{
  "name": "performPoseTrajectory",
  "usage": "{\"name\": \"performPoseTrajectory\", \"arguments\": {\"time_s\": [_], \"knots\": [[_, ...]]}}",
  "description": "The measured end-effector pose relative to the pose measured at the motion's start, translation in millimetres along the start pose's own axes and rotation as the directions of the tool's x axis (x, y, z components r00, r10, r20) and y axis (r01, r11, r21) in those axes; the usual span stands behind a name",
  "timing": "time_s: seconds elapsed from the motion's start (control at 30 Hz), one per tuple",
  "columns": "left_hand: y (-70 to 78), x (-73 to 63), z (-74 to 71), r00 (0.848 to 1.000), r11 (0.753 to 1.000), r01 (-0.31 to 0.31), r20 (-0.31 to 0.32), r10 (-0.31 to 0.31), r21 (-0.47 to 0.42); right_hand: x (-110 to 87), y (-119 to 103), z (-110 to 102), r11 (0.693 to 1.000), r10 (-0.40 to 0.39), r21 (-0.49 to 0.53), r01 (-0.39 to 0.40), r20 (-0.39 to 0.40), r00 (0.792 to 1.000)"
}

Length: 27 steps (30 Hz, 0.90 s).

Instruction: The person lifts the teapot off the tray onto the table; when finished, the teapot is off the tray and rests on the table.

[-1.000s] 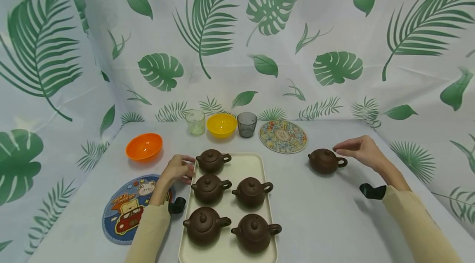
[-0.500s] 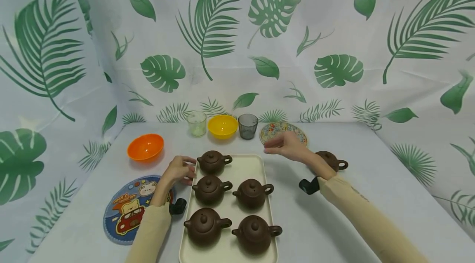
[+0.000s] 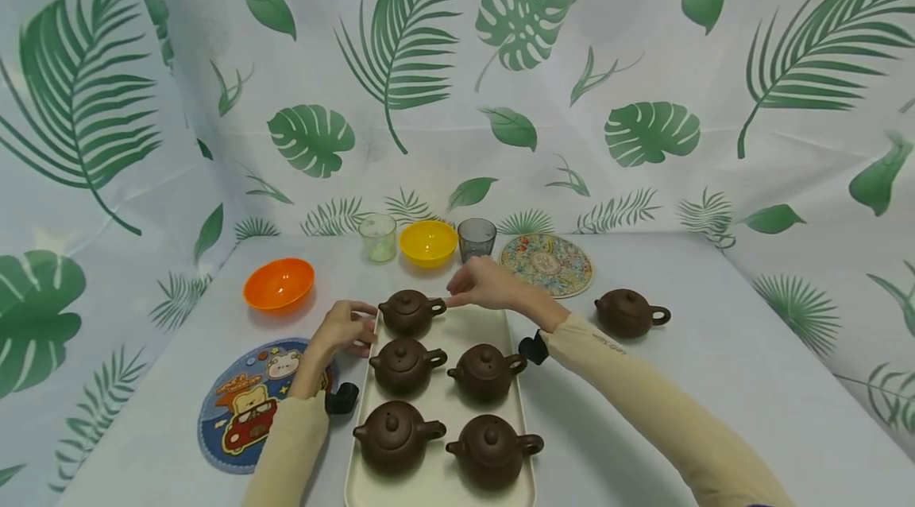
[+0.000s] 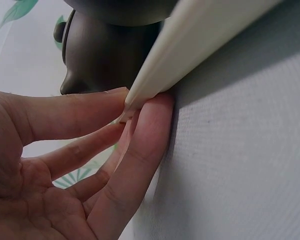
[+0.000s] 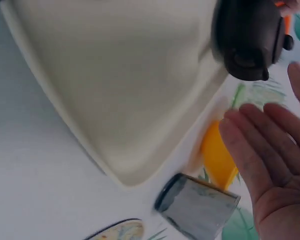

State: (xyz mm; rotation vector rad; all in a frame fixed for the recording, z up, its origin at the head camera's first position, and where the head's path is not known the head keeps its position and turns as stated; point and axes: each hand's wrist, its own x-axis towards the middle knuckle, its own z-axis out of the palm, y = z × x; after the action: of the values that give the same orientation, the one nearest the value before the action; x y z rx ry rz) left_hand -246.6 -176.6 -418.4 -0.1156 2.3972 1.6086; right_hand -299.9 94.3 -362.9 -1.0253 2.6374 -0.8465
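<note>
L hand (image 3: 346, 328) pinches L rim of cream rectangular shallow tray (image 3: 477, 328), thumb & fingers either side of edge per L wrist cam. R hand (image 3: 493, 284): fingers near straight, slightly spread, nothing gripped. Fingertips just beside handle end of dark brown round lidded teapot (image 3: 407, 314) at tray's far L corner; R wrist cam shows a gap. That pot sits upright btwn the two hands.

4 more brown teapots on tray, nearer the person than R hand: 2 mid-row (image 3: 400, 368), 2 near row (image 3: 393, 439). Flatter brown teapot (image 3: 625, 315) on white tabletop (image 3: 686, 412), well R of R hand.

Just beyond R hand: grey see-through glass (image 3: 476, 232). Yellow round bowl (image 3: 429, 245) & pale green clear glass (image 3: 377, 238) beyond/L of it. Round floral mat (image 3: 546, 265) to its R, slightly beyond. Orange round bowl (image 3: 279, 284) L of & beyond L hand; blue round cartoon mat (image 3: 243, 419) nearer, partly under L forearm.
</note>
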Motion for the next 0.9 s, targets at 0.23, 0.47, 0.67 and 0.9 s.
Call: {"name": "performPoseTrajectory", "arguments": {"time_s": [0.23, 0.47, 0.67, 0.9], "knots": [[0.4, -1.2, 0.3, 1.0, 1.0, -0.01, -0.007, 0.01, -0.007, 11.3, -10.7, 6.1, 0.996, -0.068, -0.054, 0.071, 0.052, 0.996], [-0.7, 0.1, 0.6, 1.0, 1.0, -0.005, -0.017, 0.005, -0.004, 26.1, -19.4, 14.6, 0.983, -0.061, -0.165, 0.085, 0.141, 0.988], [-1.7, 1.1, 2.1, 1.0, 1.0, 0.002, -0.009, -0.002, -0.011, 29.9, -19.9, 21.0, 0.949, -0.086, -0.291, 0.119, 0.126, 0.988], [-1.4, 1.4, 0.7, 1.0, 1.0, 0.012, -0.002, -0.012, -0.009, 23.7, -11.5, 11.9, 0.977, -0.077, -0.195, 0.089, 0.068, 0.995]]}}
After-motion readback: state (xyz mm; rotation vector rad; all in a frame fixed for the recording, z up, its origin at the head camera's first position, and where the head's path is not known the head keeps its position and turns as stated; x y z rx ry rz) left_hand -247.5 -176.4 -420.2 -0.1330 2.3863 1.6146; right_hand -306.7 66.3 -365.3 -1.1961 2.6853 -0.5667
